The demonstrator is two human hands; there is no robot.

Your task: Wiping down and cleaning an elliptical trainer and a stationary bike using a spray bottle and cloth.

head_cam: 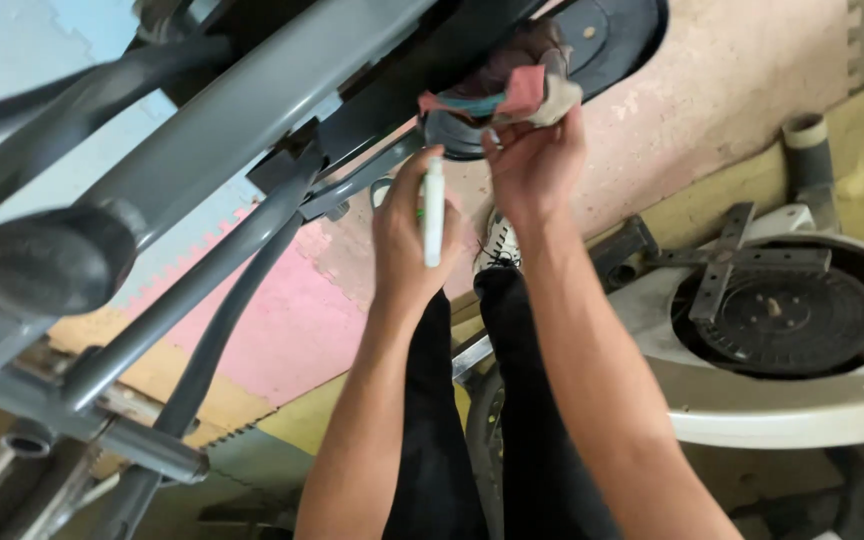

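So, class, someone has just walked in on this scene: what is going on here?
A person works on a grey exercise machine. The left hand holds a white pen-like tool upright. The right hand presses a pink and blue rag against a black wheel on the machine. A white housing with a black disc lies on the foam mats to the right.

black disc: cut off by top edge | rag: hides right hand's fingertips | grey frame: blurred, runs past left edge
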